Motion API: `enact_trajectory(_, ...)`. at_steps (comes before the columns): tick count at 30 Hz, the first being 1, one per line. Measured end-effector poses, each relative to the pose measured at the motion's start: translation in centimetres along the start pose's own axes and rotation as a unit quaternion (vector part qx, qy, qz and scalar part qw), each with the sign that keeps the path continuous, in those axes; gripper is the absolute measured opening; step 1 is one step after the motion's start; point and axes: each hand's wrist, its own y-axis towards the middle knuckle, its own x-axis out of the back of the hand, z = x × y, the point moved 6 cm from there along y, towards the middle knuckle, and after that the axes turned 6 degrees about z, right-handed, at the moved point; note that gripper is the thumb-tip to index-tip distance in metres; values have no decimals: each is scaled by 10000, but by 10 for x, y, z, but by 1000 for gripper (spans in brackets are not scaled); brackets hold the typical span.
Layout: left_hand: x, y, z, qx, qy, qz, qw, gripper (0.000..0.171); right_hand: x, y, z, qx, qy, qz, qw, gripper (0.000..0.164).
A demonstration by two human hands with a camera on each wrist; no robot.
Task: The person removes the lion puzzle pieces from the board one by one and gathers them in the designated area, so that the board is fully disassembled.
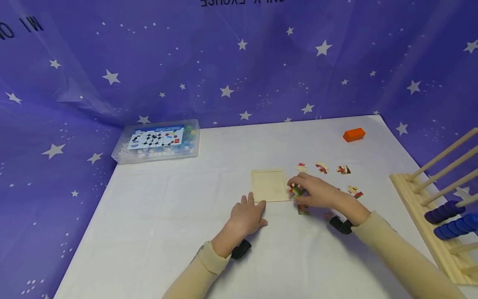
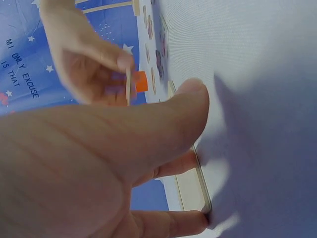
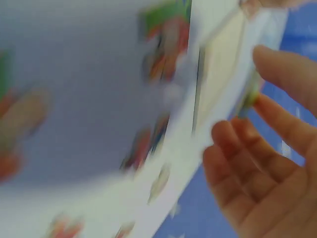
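A shallow wooden puzzle tray lies flat on the white table, with its bare base showing. At its near left corner my left hand rests, fingers spread and fingertips touching the near edge. Just past the tray's right side, my right hand pinches a green and red puzzle piece above the table. The left wrist view shows that piece edge-on between thumb and fingers. Several loose puzzle pieces lie around the right hand; one piece is partly beneath it. The right wrist view is blurred.
A clear plastic box of molecule-model parts sits at the back left. An orange block stands at the back right. Along the right edge is a wooden bead rack with blue and purple rings. A starry purple cloth hangs behind.
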Motion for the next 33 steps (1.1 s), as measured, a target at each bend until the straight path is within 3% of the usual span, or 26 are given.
enact_trajectory(7, -7, 3, 5, 9, -22, -218, 9998, 60, 9, -63, -44, -832, 638, 388, 9937, 37)
enact_trajectory(12, -7, 2, 6, -35, -91, -204, 9997, 59, 5, -107, -68, -1112, 668, 411, 9907, 38)
enact_trajectory(16, -1, -4, 5, -11, -125, -159, 9998, 58, 0, -126, -77, -1197, 607, 337, 9904, 39)
enact_trajectory(24, -3, -3, 5, -13, -192, -165, 9997, 57, -7, -129, -79, -1501, 389, 196, 9877, 40)
enact_trajectory(33, -3, 0, 13, -298, -585, -117, 9978, 54, 0, -108, -65, -1365, 153, 540, 9890, 39)
